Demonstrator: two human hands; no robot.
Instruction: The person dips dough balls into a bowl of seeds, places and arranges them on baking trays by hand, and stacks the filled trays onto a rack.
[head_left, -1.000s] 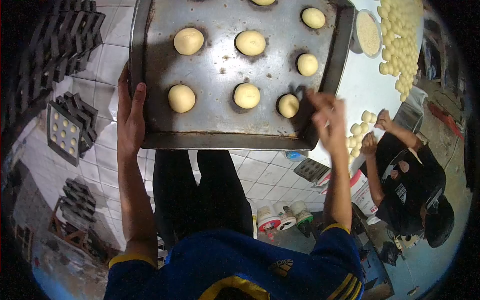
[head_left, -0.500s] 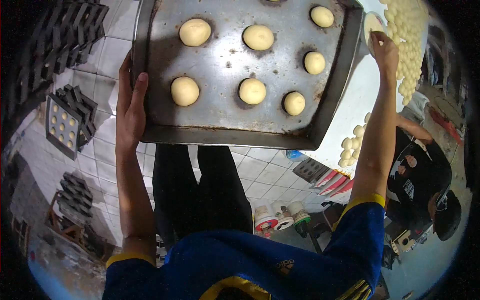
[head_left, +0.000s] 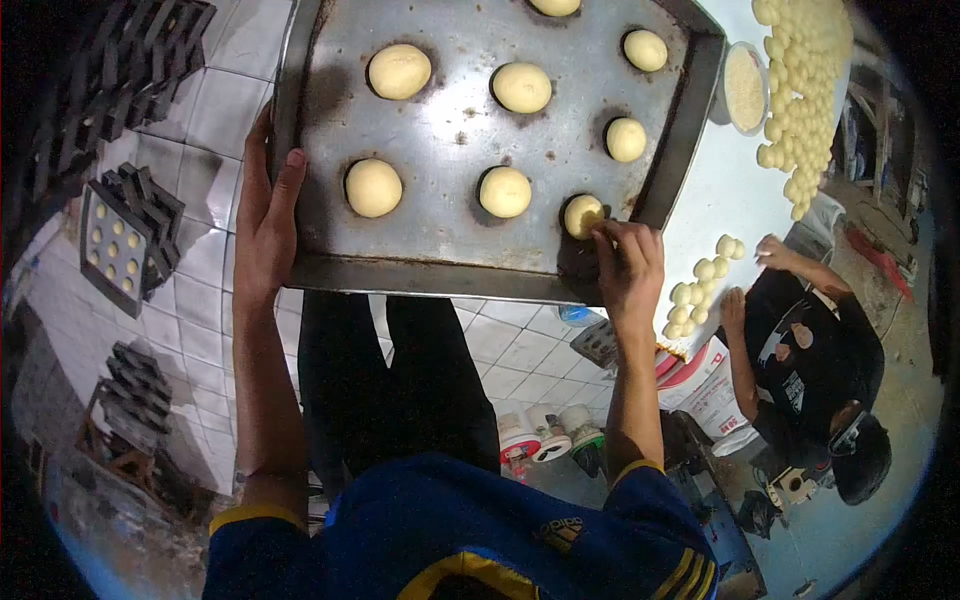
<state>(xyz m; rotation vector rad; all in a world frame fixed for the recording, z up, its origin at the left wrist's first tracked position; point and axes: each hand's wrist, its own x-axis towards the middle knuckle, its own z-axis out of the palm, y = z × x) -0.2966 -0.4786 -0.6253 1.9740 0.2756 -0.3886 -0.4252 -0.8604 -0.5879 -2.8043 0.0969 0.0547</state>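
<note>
My left hand (head_left: pixel 268 215) grips the left side of a worn metal tray (head_left: pixel 440 135), its thumb over the rim. Round pale dough balls, such as this one (head_left: pixel 505 192), lie spaced in rows on the tray. Over the near right corner is my right hand (head_left: pixel 628 262), fingertips pinched together at the edge of the corner dough ball (head_left: pixel 583 216). Whatever those fingertips hold, if anything, is too small to make out. A bowl of pale crumbly grains (head_left: pixel 744 88) stands just beyond the tray's right side.
On the white table (head_left: pixel 715 185) at the right lie many dough balls (head_left: pixel 800 90) and a smaller group (head_left: pixel 703 270). A co-worker in black (head_left: pixel 815 350) has both hands near that group. Stacked dark trays (head_left: pixel 110 80) stand at the left; lidded buckets (head_left: pixel 550 440) are on the floor.
My right hand has come back from the bowl to the corner dough ball. The co-worker's hands show again beside the smaller group. My left hand still holds the tray.
</note>
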